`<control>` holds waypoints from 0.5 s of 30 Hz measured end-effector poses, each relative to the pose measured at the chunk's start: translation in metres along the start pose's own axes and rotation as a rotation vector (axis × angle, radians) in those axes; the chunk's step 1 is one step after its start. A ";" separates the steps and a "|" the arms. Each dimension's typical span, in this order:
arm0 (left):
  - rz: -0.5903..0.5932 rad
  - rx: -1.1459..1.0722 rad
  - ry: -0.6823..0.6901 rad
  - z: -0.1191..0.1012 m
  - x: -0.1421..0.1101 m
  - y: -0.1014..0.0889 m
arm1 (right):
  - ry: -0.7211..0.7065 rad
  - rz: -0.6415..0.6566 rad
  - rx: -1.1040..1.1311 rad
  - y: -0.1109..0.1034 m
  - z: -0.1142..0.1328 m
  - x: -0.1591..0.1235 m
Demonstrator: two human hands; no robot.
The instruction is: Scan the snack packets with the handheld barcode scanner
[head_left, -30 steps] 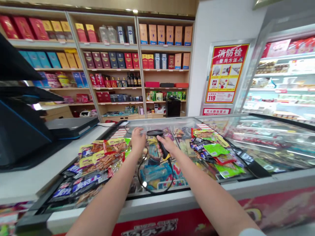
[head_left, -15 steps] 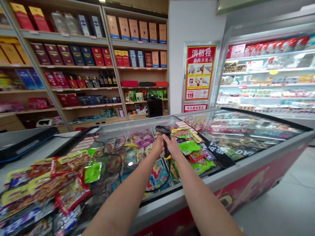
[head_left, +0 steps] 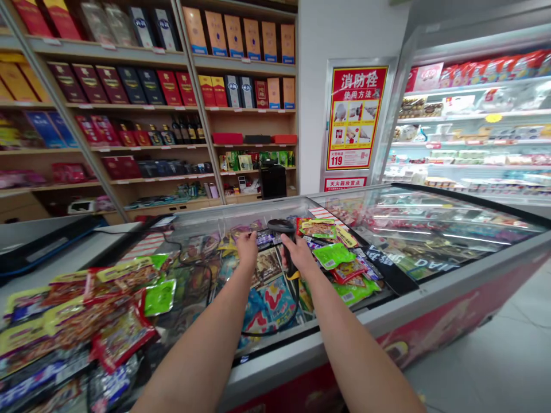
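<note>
A black barcode scanner (head_left: 282, 226) with a yellow accent near its base is gripped in my right hand (head_left: 301, 255), its head pointing away from me over the glass freezer top. To its left, my closed left hand (head_left: 247, 249) pinches the edge of a dark snack packet (head_left: 267, 236) that spans the gap between my hands. The packet's lower outline is hard to separate from goods under the glass. A black cable (head_left: 297, 298) hangs from the scanner and loops across the lid. Right of my right hand lies a pile of snack packets, with a green packet (head_left: 333, 256) among them.
Another heap of snack packets (head_left: 123, 338) covers the left side. The chest freezer's grey rim (head_left: 370, 324) runs in front of me. Behind stand shelves of boxed bottles (head_left: 235, 43), a red fire-hydrant sign (head_left: 357, 117) and a lit refrigerated display (head_left: 473, 123).
My left hand has moved left, away from the scanner, and the dark packet now shows between my hands. My right hand still holds the scanner. The view has shifted slightly.
</note>
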State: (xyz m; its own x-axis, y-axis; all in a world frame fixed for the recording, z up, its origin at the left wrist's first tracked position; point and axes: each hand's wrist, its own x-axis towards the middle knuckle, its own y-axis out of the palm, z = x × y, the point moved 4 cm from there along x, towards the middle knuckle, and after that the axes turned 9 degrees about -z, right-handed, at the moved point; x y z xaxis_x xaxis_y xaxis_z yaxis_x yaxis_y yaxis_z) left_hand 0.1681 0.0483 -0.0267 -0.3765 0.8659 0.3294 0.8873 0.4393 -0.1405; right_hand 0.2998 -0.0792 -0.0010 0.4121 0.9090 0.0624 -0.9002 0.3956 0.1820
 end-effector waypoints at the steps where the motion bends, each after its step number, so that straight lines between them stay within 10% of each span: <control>1: -0.067 0.034 -0.026 0.001 0.007 -0.010 | 0.024 0.006 -0.003 0.000 0.000 -0.001; 15: -0.271 0.192 -0.085 -0.009 0.012 -0.047 | 0.151 0.143 -0.152 0.004 -0.007 -0.012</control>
State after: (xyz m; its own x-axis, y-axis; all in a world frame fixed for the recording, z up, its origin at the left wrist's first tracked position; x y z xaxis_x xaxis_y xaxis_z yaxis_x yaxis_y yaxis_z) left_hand 0.1248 0.0357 -0.0081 -0.6197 0.7247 0.3013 0.6886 0.6862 -0.2345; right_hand 0.2905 -0.0874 -0.0075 0.2634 0.9620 -0.0724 -0.9634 0.2662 0.0319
